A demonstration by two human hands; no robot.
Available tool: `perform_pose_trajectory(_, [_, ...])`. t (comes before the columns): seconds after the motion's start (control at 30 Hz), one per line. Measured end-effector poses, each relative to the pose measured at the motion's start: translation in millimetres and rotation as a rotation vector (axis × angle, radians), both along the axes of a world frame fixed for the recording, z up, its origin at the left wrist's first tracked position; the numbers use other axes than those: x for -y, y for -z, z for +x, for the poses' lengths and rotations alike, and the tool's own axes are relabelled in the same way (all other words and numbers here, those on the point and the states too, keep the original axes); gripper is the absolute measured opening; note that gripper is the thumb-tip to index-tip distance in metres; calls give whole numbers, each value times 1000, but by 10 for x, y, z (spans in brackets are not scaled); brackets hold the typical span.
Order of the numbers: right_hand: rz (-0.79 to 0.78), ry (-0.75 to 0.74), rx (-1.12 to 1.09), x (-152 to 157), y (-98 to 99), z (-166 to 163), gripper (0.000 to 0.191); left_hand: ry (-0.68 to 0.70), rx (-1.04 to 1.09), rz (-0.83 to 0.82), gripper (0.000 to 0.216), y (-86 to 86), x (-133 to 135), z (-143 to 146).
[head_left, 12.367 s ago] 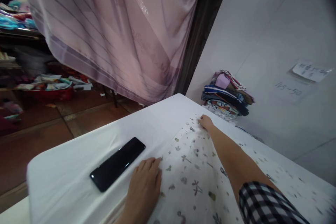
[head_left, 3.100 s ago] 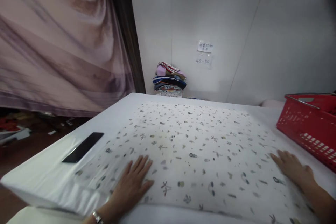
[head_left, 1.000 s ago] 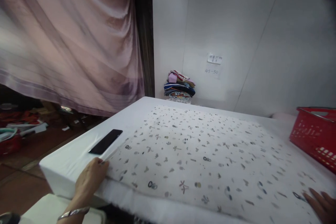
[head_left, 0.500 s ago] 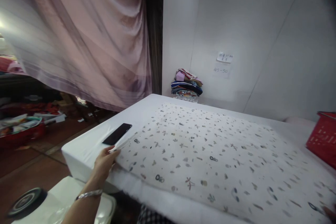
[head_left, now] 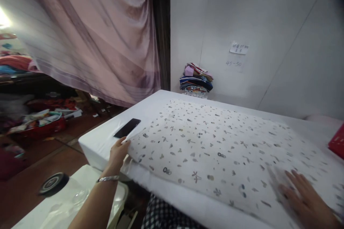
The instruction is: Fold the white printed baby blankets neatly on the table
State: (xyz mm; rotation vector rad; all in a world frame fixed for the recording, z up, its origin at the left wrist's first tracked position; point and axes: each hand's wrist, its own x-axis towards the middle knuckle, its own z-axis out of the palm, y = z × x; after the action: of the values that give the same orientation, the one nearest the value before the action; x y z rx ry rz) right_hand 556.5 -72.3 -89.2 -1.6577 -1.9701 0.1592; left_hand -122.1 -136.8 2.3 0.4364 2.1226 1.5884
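A white printed cloth (head_left: pixel 204 143) with small grey and brown motifs is spread over the white-covered table. At its near left corner, my left hand (head_left: pixel 119 151) pinches the edge between thumb and fingers; a bracelet circles that wrist. My right hand (head_left: pixel 305 193) lies palm down on the near right part of the cloth, fingers stretched out and slightly blurred. Just beyond my left hand, a black phone (head_left: pixel 127 128) rests flat on the table cover (head_left: pixel 103 141).
A pile of folded fabrics (head_left: pixel 196 80) stands by the wall at the back. At the right edge is a red basket (head_left: pixel 337 142). A pink curtain (head_left: pixel 115 35) hangs at the left. Below left are a white stool-like surface (head_left: pixel 80 186) and a round dark object (head_left: pixel 53 184).
My right hand has come in from the right edge and now lies on the cloth. The left hand keeps its hold on the corner. The view has shifted slightly left.
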Motion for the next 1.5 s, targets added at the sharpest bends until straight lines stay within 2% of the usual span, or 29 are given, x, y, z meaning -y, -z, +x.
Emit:
perform_pose_trajectory(0.13, [-92, -111, 5, 50, -138, -674, 64, -12, -270, -106, 57, 14, -15, 62])
perform_pose_trajectory(0.23, [-156, -182, -72, 122, -253, -1046, 58, -9, -368, -139, 56, -20, -25, 117])
perform_pose_trajectory(0.37, [-404, -220, -293, 192, -436, -1501, 57, 41, -527, -111, 54, -120, -114, 238])
perform_pose_trajectory(0.53, [-635, -408, -615, 113, -773, -2220, 64, 153, -588, -41, 52, -219, -301, 539])
perform_pose_trajectory(0.63, [-720, -553, -693, -8, -976, -2658, 62, 225, -626, -20, 47, -234, -345, 771])
perform_pose_trajectory(0.7, [-763, -648, -724, -85, -1050, -2916, 60, 250, -656, -41, 44, -223, -329, 893])
perform_pose_trajectory(0.8, [-798, -723, -730, -146, -1032, -3210, 60, 258, -690, -71, 41, -174, -259, 935])
perform_pose_trajectory(0.87, [-755, -725, -666, -142, -962, -3313, 61, 213, -677, -62, 39, -130, -192, 839])
perform_pose_trajectory(0.93, [-654, -700, -534, -125, -882, -3330, 60, 108, -627, -73, 38, -80, -114, 659])
perform_pose_trajectory(1.03, [-451, -710, -239, -127, -770, -3251, 59, -32, -558, -189, 39, 4, 8, 341])
perform_pose_trajectory(1.1, [-351, -759, -35, -148, -693, -3188, 61, -64, -567, -272, 38, 63, 71, 176])
perform_pose_trajectory(1.17, [-318, -803, 140, -161, -612, -3153, 63, -57, -620, -336, 38, 112, 103, 89])
perform_pose_trajectory(1.27, [-303, -847, 297, -144, -494, -3152, 62, -24, -818, -429, 39, 146, 77, 106])
perform_pose_trajectory(1.37, [-235, -853, 354, -118, -403, -3173, 58, 62, -1024, -491, 39, 152, -24, 263])
perform_pose_trajectory(1.5, [-172, -843, 358, -113, -357, -3181, 57, 434, -1105, -503, 46, 198, -186, 524])
